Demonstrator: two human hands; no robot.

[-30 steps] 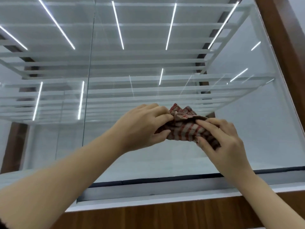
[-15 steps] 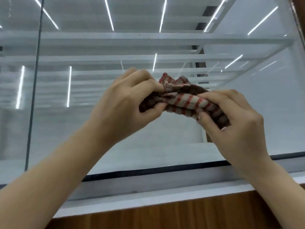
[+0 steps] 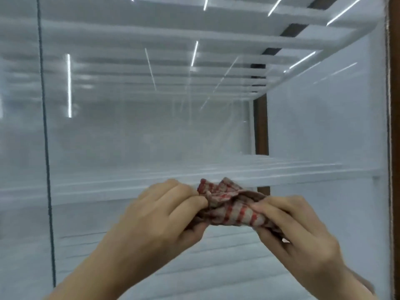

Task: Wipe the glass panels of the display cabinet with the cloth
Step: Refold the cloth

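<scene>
The fingers (image 3: 190, 202) of both hands were clenched on the bunched cloth (image 3: 231, 208), left hand (image 3: 160, 219) gripping its left end, right hand (image 3: 298, 232) its right. The cloth was held up before the glass panel (image 3: 151, 137), apart from it as far as could be told, right of the panel's dark seam (image 3: 46, 148) and left of the brown frame (image 3: 395, 148).

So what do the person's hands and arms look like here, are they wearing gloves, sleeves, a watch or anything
Nothing worn is visible. The left hand and right hand are bare, with no gloves, and no rings show on the fingers in view. Both forearms are uncovered down to the bottom edge of the picture: no sleeves, watch or bracelet. The nails that show look short and unpainted, though the picture is slightly blurred.
</scene>
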